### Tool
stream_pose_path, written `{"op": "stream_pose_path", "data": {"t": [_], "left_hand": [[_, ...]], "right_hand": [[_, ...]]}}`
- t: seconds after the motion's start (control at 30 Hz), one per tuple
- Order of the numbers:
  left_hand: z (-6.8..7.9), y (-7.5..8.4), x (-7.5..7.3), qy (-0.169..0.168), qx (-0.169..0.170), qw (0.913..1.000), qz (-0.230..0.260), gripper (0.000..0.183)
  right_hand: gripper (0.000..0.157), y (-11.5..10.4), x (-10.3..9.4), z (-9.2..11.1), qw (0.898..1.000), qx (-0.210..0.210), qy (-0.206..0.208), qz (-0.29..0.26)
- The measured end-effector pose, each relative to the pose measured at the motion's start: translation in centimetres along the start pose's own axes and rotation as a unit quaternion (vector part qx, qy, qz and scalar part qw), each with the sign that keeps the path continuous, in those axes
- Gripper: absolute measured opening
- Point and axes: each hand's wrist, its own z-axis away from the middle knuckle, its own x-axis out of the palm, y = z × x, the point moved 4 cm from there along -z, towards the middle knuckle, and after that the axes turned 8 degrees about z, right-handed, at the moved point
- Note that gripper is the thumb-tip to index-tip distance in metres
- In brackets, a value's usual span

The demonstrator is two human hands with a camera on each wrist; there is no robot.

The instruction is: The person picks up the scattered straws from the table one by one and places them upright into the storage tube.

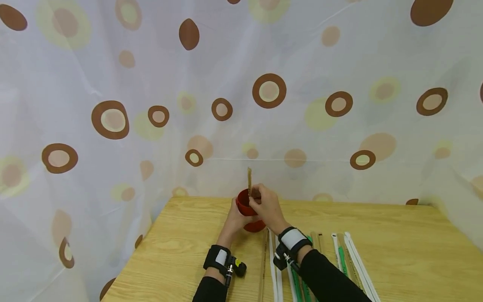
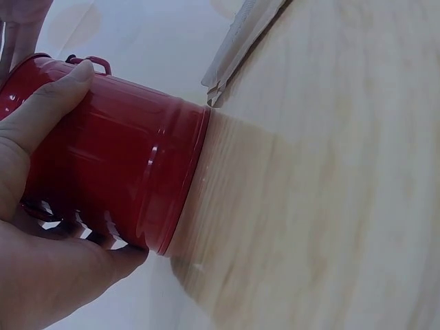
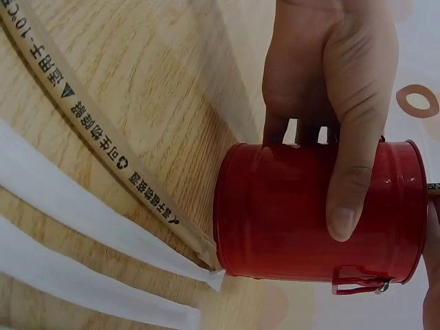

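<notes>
A small red metal bucket [image 1: 255, 227] stands on the wooden table near its back edge. My left hand [image 1: 235, 218] grips it round the side, the thumb lying along the wall in the left wrist view. Above the bucket's mouth, my right hand [image 1: 268, 208] pinches a slim straw in a brown paper wrapper [image 1: 249, 178]. It points upright, its lower end hidden by the fingers and the bucket rim. A wire handle [image 3: 357, 283] hangs on the bucket's side in the right wrist view.
Several wrapped straws lie lengthwise in front of the bucket: a brown one [image 3: 103, 130] with black print, white ones [image 3: 96, 206] and green ones [image 1: 342, 258]. The brown and one white end touch or nearly touch the bucket's base. A patterned curtain [image 1: 234, 138] hangs behind the table.
</notes>
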Motion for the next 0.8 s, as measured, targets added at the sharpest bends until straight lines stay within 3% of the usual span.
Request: {"op": "stream_pose_path", "data": {"t": [0.5, 0.8], "left_hand": [[0.04, 0.17, -0.22, -0.025, 0.012, 0.9996, 0.011, 0.094], [0.07, -0.12, -0.14, -0.026, -0.001, 0.9997, 0.003, 0.095]], "right_hand": [[0.021, -0.22, 0.55, -0.36, 0.996, 0.015, -0.086, 0.005], [0.021, -0.04, 0.02, -0.25, 0.995, 0.021, -0.096, -0.021]]}}
